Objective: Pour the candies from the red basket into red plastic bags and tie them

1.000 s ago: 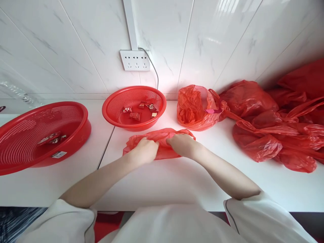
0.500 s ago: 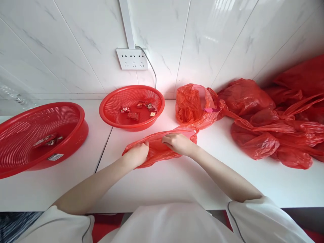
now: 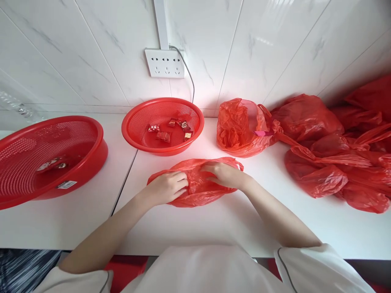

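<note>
A thin red plastic bag [image 3: 198, 197] lies on the white table in front of me, its mouth spread wide and facing up. My left hand [image 3: 169, 187] rests over the bag's left rim, fingers slightly curved and apart, tips reaching into the mouth. On the other side, my right hand [image 3: 222, 174] is inside the mouth with its fingers apart, touching the far inner part. Neither hand shows anything held. Behind the bag, a red perforated basket [image 3: 134, 136] contains several small wrapped packets [image 3: 164, 136].
A larger red basket [image 3: 91, 162] with some packets stands at left. Another red bag [image 3: 233, 126], its mouth gaping, sits at back right. Several filled red bags [image 3: 317, 171] are heaped at far right. A power socket [image 3: 165, 64] with a cable is on the tiled wall.
The bag's mouth has become wider and rounder. My left hand has moved slightly right, its fingers now loosened, and my right hand has shifted right with fingers spread. The view has tilted slightly.
</note>
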`<state>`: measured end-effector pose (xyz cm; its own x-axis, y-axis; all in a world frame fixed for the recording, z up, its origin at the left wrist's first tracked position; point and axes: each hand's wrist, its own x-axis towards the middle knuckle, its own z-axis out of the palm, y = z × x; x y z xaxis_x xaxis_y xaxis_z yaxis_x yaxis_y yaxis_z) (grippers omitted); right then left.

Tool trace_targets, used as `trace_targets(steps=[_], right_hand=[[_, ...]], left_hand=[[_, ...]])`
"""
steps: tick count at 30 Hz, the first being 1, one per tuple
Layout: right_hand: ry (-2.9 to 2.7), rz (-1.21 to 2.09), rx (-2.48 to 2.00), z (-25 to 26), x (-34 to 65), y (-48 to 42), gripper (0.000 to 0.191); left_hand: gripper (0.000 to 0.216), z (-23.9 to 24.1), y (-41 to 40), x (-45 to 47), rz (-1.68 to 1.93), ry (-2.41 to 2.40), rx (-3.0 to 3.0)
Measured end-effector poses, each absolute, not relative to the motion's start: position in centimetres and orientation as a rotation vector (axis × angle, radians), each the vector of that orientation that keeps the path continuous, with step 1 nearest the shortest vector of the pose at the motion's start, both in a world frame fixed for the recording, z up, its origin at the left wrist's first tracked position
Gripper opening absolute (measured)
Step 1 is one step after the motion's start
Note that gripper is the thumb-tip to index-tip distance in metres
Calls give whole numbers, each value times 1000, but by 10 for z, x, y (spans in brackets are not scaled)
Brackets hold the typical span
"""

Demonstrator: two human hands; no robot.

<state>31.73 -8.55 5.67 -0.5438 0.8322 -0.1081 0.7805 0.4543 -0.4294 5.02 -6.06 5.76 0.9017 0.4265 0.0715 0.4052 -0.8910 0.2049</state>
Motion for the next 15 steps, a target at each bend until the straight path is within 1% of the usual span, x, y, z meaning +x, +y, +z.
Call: trace_targets(steps=[3,4,6,7,8,10,11,12,13,15], right_hand=[[-2487,586,-1207,57,316,-87,41],[-2467,546,-1169,56,316,-87,40],[-2487,460,-1170,53,318,-86,33],[-2528,431,-1223,51,319,-86,35],[-2574,422,-1307,49,320,-86,47],[-2634,475,-1520,45,323,-84,79],[-2637,517,-1632,43,324,-83,90],[-2624,556,-1742,42,325,-82,96],[-2608,584,-1838,42,328,-81,96],[-2591,591,-1982,43,333,-77,86]], left_hand=[[21,69,-68,54,259,566,3002],[18,72,-68,55,249,575,3013],[9,73,-65,53,176,609,3010],[3,72,-62,52,122,628,2991],[7,70,-59,51,67,659,2959],[21,66,-54,49,-30,753,2855],[28,65,-52,47,-67,805,2796],[34,64,-49,46,-93,860,2747],[39,64,-47,45,-105,917,2712],[55,66,-42,43,-110,1013,2680]])
